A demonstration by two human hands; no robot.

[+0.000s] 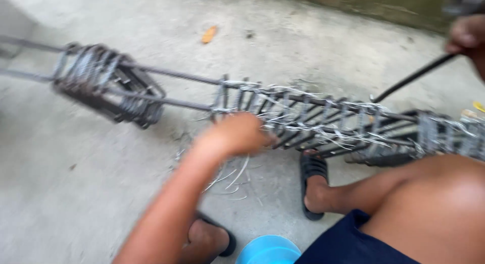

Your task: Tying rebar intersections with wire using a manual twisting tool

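The rebar cage (303, 120) is laid on the concrete floor (76, 183). It is gripped by the left hand (240, 134), closed around a bar, probably for steadiness. A black hooked tool (411, 77) is clamped in the right hand (467, 37) above the tie wires (323, 126).

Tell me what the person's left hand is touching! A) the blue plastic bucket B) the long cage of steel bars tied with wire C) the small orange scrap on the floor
B: the left hand rests on the long cage of steel bars tied with thin wire, far from the other things.
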